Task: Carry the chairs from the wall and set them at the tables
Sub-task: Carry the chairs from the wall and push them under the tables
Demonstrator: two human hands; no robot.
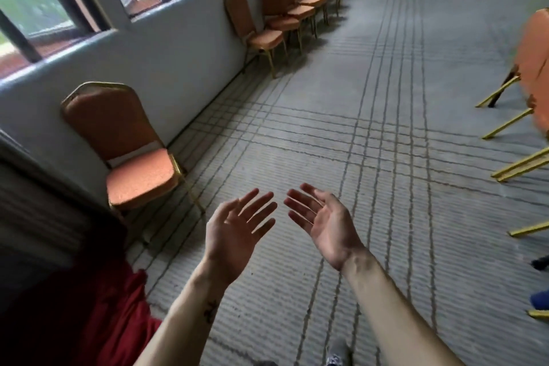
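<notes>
Orange fabric over a gold-painted metal frame: the nearest padded banquet chair (130, 157) stands upright with its back against the pale grey wall (178, 47), just left of the hands and touched by neither. Further along the same wall is a second single orange chair (252, 30), and beyond it a close row of orange chairs (300, 6) stands seat beside seat, probably parked there to keep the grey lined carpet (386, 128) free.

The left hand (237, 226) and the right hand (320, 223) reach out in front with palms turned up and towards each other. Their fingers are straight and spread and hold nothing, and the fingertips are near but apart. I judge them readied for the nearest chair.

At the right edge are blurred orange chairs with slanting yellow legs (534, 68). No counter shows, so I cannot tell whether they sit at one, and no container is in view.
</notes>
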